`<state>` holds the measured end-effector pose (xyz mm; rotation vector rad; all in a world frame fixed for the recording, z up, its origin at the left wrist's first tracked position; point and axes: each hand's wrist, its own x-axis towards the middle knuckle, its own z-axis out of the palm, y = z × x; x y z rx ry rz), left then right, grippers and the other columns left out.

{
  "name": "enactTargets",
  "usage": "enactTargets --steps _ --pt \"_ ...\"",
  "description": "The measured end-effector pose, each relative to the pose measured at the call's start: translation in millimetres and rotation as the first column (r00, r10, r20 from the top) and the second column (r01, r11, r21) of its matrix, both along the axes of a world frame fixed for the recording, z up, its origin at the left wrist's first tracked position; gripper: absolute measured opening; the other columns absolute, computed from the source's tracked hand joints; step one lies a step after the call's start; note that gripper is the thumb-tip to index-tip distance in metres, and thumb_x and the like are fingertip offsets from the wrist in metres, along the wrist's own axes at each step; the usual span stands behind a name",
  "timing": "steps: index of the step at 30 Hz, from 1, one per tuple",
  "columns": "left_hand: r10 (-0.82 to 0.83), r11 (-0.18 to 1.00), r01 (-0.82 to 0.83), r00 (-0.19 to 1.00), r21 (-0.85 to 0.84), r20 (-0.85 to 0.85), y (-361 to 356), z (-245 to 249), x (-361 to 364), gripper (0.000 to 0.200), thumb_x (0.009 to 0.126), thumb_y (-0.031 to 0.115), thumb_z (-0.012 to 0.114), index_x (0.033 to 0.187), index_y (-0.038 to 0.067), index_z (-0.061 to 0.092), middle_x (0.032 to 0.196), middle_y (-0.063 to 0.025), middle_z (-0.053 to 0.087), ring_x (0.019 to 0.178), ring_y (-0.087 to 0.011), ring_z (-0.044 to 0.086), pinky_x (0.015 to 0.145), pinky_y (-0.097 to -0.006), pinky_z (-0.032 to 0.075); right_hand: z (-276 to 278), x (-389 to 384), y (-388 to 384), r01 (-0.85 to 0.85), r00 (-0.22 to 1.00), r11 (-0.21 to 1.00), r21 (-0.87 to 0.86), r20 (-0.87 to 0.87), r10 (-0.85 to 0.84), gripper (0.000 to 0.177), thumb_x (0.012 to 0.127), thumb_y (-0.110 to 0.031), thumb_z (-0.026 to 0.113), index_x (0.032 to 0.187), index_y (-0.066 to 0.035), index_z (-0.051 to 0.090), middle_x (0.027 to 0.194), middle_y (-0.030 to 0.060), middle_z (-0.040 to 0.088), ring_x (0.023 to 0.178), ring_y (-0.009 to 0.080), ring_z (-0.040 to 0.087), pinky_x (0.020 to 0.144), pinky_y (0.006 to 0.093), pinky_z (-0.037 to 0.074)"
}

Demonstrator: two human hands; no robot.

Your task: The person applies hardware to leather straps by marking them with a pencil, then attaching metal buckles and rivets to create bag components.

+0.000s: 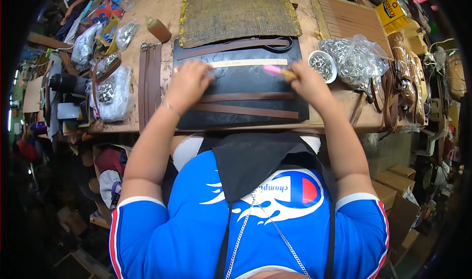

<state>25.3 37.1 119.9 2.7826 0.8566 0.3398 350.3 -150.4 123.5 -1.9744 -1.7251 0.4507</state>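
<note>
A pale strip with faint print (241,62) lies across the black mat (236,82), its left end by the fingers of my left hand (191,82). These fingers are bent and blurred; whether they grip anything is unclear. My right hand (307,82) is closed on a yellowish-handled tool (289,74) with a pink end (272,70), just below the strip's right end. A brown strap (226,48) lies above the strip, beside a black loop (279,45). Two more brown straps lie lower on the mat, an upper one (250,96) and a lower one (255,112).
A rough, yellow-edged board (238,13) lies beyond the mat. More straps (150,82) and an amber bottle (158,29) are at the left. At the right are a white bowl of metal pieces (333,67) and a bulging plastic bag (351,60). Another person's arm (81,1) shows top left.
</note>
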Motion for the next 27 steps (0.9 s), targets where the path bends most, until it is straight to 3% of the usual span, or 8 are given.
enactTargets --steps 1,4,9,18,20,21,24,27 --pt "-0.032 0.998 0.030 0.999 -0.051 -0.029 -19.4 1.9 -5.3 0.027 0.090 0.031 0.074 0.111 0.014 0.071 0.107 -0.0053 0.065 0.107 -0.0300 0.061 0.094 -0.0447 0.048 8.6 -8.3 -17.5 0.002 0.999 0.996 -0.094 -0.052 -0.007 0.018 0.084 -0.006 0.068 0.103 -0.008 0.067 0.106 0.0138 0.062 0.098 0.0368 0.064 0.085 0.0459 0.053" --pt "-0.040 0.990 0.048 0.997 -0.136 0.065 -49.9 -3.0 -17.3 0.025 0.087 0.026 0.077 0.107 0.012 0.071 0.106 -0.0059 0.065 0.105 -0.0308 0.060 0.091 -0.0426 0.045 -5.7 -17.3 -51.4 0.033 0.992 0.993 -0.117 -0.115 -0.047 0.020 0.084 -0.006 0.069 0.104 -0.009 0.068 0.103 0.0128 0.062 0.097 0.0356 0.065 0.084 0.0442 0.053" --pt "0.009 0.999 -0.005 0.995 -0.039 0.099 -53.6 -8.3 -8.2 0.023 0.086 0.025 0.078 0.104 0.014 0.071 0.103 -0.0026 0.064 0.105 -0.0272 0.060 0.091 -0.0426 0.045 -23.4 -19.2 -53.9 0.071 0.996 0.997 0.042 -0.049 -0.069 0.030 0.083 -0.007 0.069 0.113 -0.011 0.070 0.103 0.0107 0.062 0.097 0.0341 0.065 0.083 0.0443 0.053" --pt "0.098 0.989 -0.116 0.979 0.093 0.176 -26.4 -29.3 19.5 0.014 0.091 0.021 0.073 0.104 0.017 0.072 0.105 -0.0004 0.065 0.104 -0.0247 0.060 0.091 -0.0427 0.043 -42.9 -24.6 -17.0 0.210 0.961 0.938 0.276 0.116 -0.249 0.033 0.080 -0.004 0.071 0.112 -0.014 0.073 0.102 0.0051 0.064 0.089 0.0281 0.068 0.073 0.0410 0.055" --pt "0.154 0.988 -0.147 0.973 -0.049 0.170 -37.3 -27.0 16.2 0.023 0.091 0.023 0.072 0.113 0.017 0.072 0.115 -0.0018 0.066 0.111 -0.0259 0.059 0.096 -0.0444 0.041 -42.5 -23.4 -23.3 0.201 0.966 0.939 0.280 0.103 -0.237 0.035 0.079 -0.003 0.071 0.112 -0.015 0.073 0.102 0.0049 0.064 0.088 0.0283 0.068 0.072 0.0410 0.055" --pt "0.149 0.988 -0.142 0.975 -0.057 0.165 -44.1 -23.3 15.4 0.023 0.091 0.023 0.072 0.113 0.017 0.072 0.115 -0.0018 0.066 0.111 -0.0259 0.059 0.096 -0.0444 0.041 -42.3 -22.5 -27.0 0.182 0.972 0.939 0.292 0.094 -0.218 0.036 0.078 -0.002 0.072 0.112 -0.015 0.074 0.102 0.0047 0.064 0.087 0.0284 0.068 0.071 0.0411 0.055" --pt "0.116 0.993 -0.116 0.993 -0.027 -0.002 -65.4 -18.4 3.9 0.047 0.092 0.035 0.072 0.136 0.019 0.065 0.146 -0.0044 0.057 0.136 -0.0299 0.048 0.111 -0.0505 0.030 -45.5 -23.3 -33.9 0.116 0.974 0.952 0.284 0.154 -0.164 0.044 0.077 -0.002 0.072 0.118 -0.016 0.075 0.101 0.0039 0.064 0.086 0.0258 0.067 0.072 0.0389 0.054" --pt "0.129 0.992 -0.129 0.990 0.005 -0.057 -70.3 -17.5 2.8 0.052 0.094 0.040 0.070 0.141 0.020 0.063 0.151 -0.0055 0.053 0.141 -0.0305 0.043 0.115 -0.0505 0.025 -44.2 -23.0 -31.9 0.081 0.965 0.960 0.267 0.221 -0.143 0.051 0.077 -0.004 0.072 0.127 -0.017 0.073 0.100 0.0023 0.064 0.086 0.0227 0.066 0.073 0.0367 0.053"
